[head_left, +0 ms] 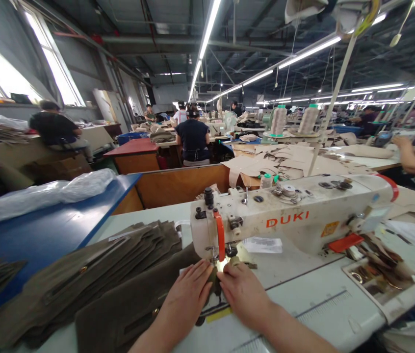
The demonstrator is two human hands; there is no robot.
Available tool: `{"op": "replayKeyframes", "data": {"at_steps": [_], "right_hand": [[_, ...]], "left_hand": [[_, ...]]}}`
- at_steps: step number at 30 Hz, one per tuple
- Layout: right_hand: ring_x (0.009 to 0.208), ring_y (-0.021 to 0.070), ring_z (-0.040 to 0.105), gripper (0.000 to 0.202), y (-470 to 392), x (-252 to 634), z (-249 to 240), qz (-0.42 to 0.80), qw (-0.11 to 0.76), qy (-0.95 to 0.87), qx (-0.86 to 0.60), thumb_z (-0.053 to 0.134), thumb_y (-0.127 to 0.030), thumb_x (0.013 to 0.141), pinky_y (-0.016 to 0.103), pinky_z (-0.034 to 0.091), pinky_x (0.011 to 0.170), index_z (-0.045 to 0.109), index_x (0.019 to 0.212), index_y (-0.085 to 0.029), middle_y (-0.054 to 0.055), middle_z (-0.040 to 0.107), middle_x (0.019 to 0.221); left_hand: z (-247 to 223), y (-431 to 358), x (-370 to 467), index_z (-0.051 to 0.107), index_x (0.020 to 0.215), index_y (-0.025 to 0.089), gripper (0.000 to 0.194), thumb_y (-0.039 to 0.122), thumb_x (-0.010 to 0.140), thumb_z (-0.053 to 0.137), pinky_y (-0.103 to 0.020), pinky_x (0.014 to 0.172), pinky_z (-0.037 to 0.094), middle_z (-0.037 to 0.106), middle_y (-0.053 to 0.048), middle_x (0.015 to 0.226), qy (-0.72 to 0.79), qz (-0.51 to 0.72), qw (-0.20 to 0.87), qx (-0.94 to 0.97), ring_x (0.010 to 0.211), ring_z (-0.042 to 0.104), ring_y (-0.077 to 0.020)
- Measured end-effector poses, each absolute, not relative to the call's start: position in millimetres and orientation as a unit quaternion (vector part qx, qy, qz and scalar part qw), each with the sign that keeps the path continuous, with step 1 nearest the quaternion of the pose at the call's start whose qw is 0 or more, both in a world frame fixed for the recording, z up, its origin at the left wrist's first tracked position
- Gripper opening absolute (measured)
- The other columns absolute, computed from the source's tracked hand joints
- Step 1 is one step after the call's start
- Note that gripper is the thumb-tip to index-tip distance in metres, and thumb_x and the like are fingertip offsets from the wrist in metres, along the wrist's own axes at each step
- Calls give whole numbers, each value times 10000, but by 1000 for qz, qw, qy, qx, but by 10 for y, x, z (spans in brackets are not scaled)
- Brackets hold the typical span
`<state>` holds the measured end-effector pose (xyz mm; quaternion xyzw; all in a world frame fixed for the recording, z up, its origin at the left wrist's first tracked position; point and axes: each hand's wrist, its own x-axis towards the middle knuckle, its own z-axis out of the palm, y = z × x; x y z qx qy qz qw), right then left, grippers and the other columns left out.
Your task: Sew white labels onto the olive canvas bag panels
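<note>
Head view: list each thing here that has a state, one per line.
Left hand: flat on the dark fabric piece, fingers at the needle.
Right hand: flat, pressing beside the presser foot.
Sewing machine: fabric under its foot; running or not, cannot tell.
Fabric stack: fanned out, lying flat.
Plastic bag: crumpled on blue table.

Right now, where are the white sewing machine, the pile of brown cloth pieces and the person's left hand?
white sewing machine (296,218): head view, front of its arm.
pile of brown cloth pieces (93,274): head view, top of the stack.
left hand (189,291): head view, back of hand.
</note>
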<state>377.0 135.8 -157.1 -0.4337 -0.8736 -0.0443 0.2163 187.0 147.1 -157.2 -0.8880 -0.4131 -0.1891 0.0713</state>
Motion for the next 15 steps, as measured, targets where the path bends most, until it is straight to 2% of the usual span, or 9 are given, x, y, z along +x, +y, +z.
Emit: {"op": "replayKeyframes", "data": {"at_steps": [8, 13, 15], "right_hand": [[772, 201, 525, 116, 1328, 3803, -1591, -46, 260, -859, -438, 571, -78, 855, 313, 441, 746, 598, 803, -178, 46, 596, 805], [810, 194, 532, 129, 1267, 3834, -1611, -3, 303, -851, -430, 566, -61, 858, 298, 433, 756, 616, 833, -178, 36, 596, 821], [818, 194, 532, 145, 1252, 3844, -1620, 11, 311, -851, -422, 552, -54, 863, 300, 434, 765, 624, 846, -179, 36, 597, 823]], "left_hand": [[-1559, 1500, 1840, 579, 1238, 217, 352, 205, 918, 433, -375, 982, 503, 652, -53, 1260, -417, -190, 79, -885, 1163, 598, -186], [-1624, 1101, 1674, 533, 1283, 209, 392, 210, 896, 476, -322, 941, 530, 637, -36, 1283, -388, -172, 141, -895, 1158, 602, -170], [-1570, 920, 1591, 517, 1302, 210, 409, 235, 895, 485, -318, 933, 531, 582, -50, 1351, -383, -165, 175, -892, 1213, 560, -182]]}}
